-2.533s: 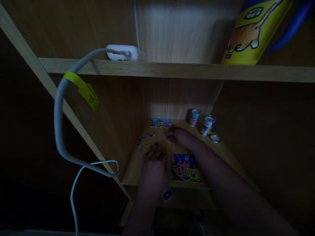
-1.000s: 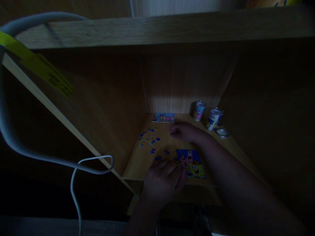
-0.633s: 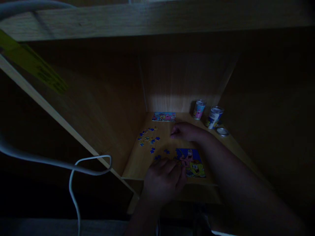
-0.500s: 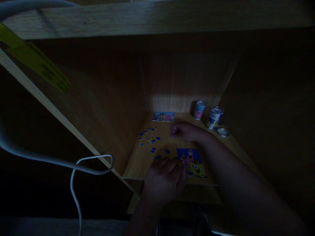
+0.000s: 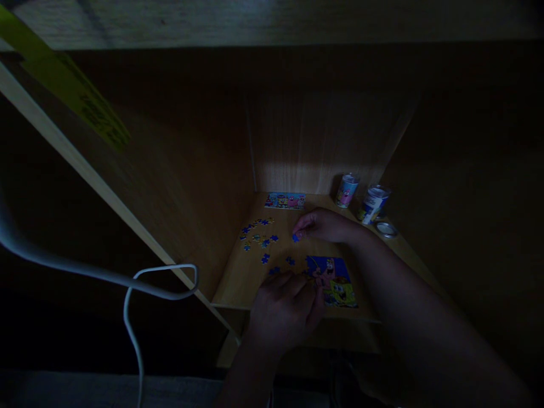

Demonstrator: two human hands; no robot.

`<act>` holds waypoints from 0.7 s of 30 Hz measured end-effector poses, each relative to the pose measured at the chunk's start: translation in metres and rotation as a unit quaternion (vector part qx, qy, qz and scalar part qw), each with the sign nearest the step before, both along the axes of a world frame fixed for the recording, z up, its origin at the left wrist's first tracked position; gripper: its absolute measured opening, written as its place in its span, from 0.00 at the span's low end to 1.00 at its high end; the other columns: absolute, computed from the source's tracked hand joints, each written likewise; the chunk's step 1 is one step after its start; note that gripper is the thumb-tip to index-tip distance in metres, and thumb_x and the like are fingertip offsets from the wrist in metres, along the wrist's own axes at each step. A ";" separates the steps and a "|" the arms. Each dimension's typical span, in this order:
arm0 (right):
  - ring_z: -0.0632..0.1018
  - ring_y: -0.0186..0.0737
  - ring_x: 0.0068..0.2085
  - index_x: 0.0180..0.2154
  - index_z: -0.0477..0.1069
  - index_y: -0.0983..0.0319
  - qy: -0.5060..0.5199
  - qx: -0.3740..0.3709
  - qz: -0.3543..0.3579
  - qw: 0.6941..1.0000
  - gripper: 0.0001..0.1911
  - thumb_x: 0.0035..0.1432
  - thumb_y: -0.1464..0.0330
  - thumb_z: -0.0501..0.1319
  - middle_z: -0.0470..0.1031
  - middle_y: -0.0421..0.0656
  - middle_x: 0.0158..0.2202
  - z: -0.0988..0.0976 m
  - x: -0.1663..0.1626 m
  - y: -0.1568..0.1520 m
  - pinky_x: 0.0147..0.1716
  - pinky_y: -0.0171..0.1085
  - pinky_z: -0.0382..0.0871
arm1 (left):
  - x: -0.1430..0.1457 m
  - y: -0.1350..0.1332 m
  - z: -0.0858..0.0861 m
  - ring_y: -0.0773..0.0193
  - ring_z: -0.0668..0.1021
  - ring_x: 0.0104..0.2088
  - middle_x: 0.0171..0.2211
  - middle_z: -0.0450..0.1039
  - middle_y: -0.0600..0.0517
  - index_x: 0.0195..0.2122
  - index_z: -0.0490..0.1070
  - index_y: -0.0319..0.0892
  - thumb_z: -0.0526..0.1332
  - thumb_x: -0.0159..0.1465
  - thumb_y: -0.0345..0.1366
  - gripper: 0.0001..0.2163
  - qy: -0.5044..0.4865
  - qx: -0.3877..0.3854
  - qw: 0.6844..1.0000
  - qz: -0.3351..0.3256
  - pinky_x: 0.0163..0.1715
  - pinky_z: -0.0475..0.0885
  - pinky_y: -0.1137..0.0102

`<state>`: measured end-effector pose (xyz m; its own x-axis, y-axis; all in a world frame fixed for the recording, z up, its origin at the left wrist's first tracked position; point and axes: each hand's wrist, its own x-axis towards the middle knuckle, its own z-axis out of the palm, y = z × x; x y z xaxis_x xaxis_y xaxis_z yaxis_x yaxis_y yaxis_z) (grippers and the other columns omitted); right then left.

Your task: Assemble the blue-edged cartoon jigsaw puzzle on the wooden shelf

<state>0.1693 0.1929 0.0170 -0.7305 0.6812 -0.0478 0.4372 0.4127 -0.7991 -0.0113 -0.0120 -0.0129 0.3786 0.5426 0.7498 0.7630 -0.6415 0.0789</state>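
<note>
A blue jigsaw puzzle piece (image 5: 295,238) is pinched between the fingertips of my right hand (image 5: 326,224), above the middle of the wooden shelf (image 5: 236,286). My left hand (image 5: 284,306) rests at the shelf's front edge, fingers curled, by the left side of a partly joined cartoon puzzle (image 5: 338,277). Whatever its fingers hold, if anything, is hidden. Beyond its knuckles lie a few blue pieces (image 5: 290,260). Several more loose pieces (image 5: 265,242), blue and yellow, are scattered to the left of my right hand.
A finished-looking picture strip (image 5: 285,200) lies at the back. Two cartoon-printed cans (image 5: 347,191) (image 5: 373,205) and a round lid (image 5: 386,229) stand to the right. Wooden walls enclose the shelf. A white cable (image 5: 161,266) hangs at left, near a yellow label (image 5: 72,85).
My right hand has turned slightly, and the blue piece now shows its face at the fingertips. My left hand stays in place. The view has tilted a little.
</note>
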 end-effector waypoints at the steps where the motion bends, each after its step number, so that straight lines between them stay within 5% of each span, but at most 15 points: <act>1: 0.86 0.45 0.49 0.44 0.86 0.57 0.000 -0.001 0.001 1.000 0.10 0.65 0.60 0.71 0.90 0.42 0.45 0.000 0.000 0.000 0.56 0.43 0.77 | 0.000 0.000 0.000 0.62 0.78 0.27 0.26 0.76 0.53 0.29 0.73 0.44 0.63 0.74 0.30 0.14 0.000 -0.002 1.000 0.001 0.29 0.72 0.62; 21: 0.85 0.42 0.44 0.42 0.86 0.57 -0.027 -0.004 0.015 1.000 0.07 0.62 0.64 0.73 0.88 0.40 0.41 0.009 -0.002 -0.011 0.48 0.39 0.77 | 0.001 0.002 -0.001 0.63 0.77 0.25 0.26 0.76 0.53 0.28 0.73 0.44 0.63 0.74 0.29 0.15 -0.005 -0.001 1.000 -0.001 0.27 0.70 0.62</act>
<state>0.1672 0.1816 0.0260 -0.7466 0.6588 -0.0921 0.4670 0.4204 -0.7779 -0.0102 -0.0102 -0.0135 0.3734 0.5437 0.7517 0.7605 -0.6434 0.0876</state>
